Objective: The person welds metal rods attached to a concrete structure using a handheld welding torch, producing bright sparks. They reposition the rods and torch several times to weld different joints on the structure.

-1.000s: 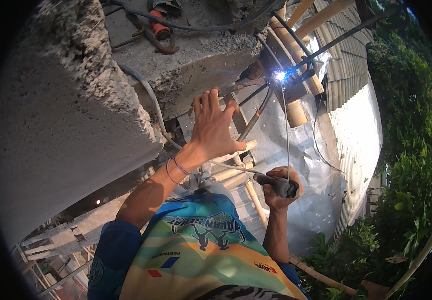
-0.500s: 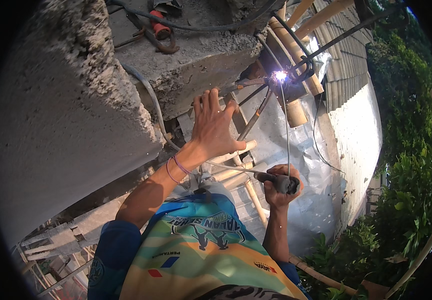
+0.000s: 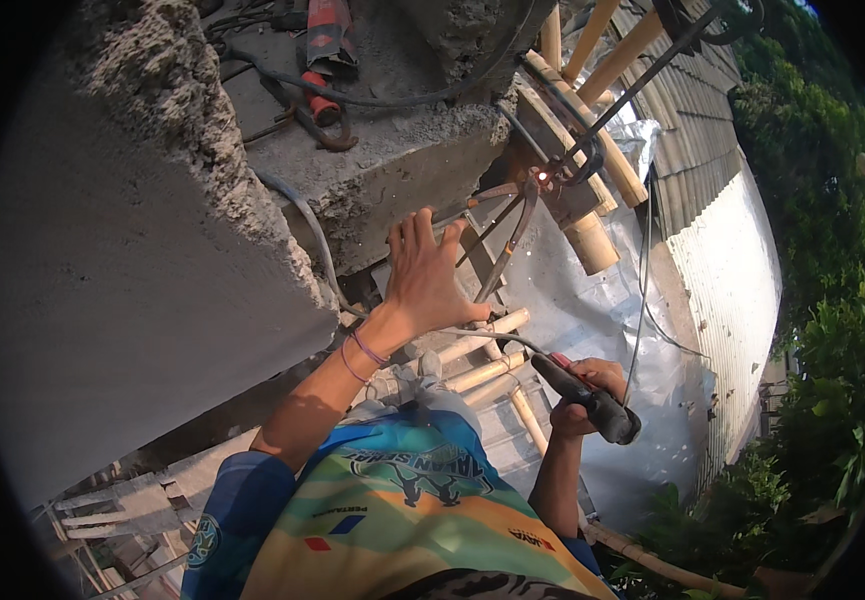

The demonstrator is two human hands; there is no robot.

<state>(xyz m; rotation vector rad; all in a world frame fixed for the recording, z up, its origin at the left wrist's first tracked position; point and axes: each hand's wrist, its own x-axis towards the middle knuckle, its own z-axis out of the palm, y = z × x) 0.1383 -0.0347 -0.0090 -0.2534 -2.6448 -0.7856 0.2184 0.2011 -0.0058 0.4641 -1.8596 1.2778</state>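
Observation:
My right hand (image 3: 592, 385) is closed round a welding electrode holder (image 3: 612, 415), black with a red part. A thin welding rod (image 3: 638, 310) sticks up from it, apart from a small glowing weld spot (image 3: 544, 177) on dark metal bars. My left hand (image 3: 424, 270) spans the two long handles of what look like rusty pincers (image 3: 524, 225), fingers at the upper handle and thumb at the lower. The pincers' jaws are at the glowing spot. Part of each grip is hidden.
A rough concrete block (image 3: 382, 190) and a grey wall (image 3: 152, 270) stand at the left. On the ledge lie a red angle grinder (image 3: 330, 40) and cables. Bamboo poles (image 3: 592, 245), a dark bar (image 3: 652, 75) and corrugated roofing (image 3: 722, 260) lie beyond; bamboo rungs (image 3: 482, 370) are below.
The bright arc has gone out, leaving a small orange glow. My right hand has tilted the holder and swung the rod right, away from the joint. My left hand stays at the handles.

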